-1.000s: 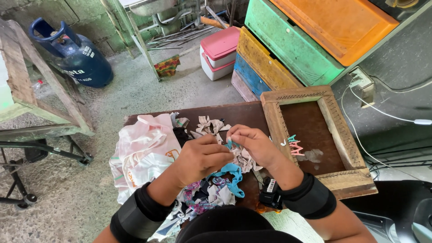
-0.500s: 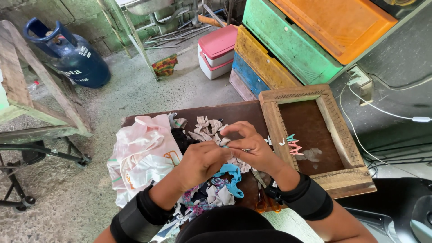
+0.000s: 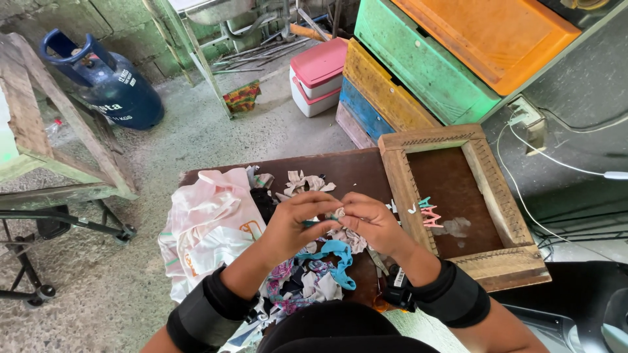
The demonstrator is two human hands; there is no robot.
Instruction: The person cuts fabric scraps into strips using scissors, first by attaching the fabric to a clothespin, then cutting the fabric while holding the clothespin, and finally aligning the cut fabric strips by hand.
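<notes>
Both hands, left [image 3: 294,219] and right [image 3: 369,219], pinching one tiny scrap [image 3: 339,214] just left of the frame [image 3: 400,189], could easily slip into the pile [image 3: 314,274] below, probably.

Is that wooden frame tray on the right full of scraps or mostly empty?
Mostly empty. The wooden frame tray shows its bare brown bottom, with only a few small pink and teal scraps near its left side.

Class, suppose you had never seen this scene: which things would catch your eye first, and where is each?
At the centre, the left hand and right hand meet over a small fabric scrap, above a heap of colourful fabric scraps on a dark table. Right of them lies a wooden frame; brightly painted crates stand behind, and a blue gas cylinder at far left.
</notes>
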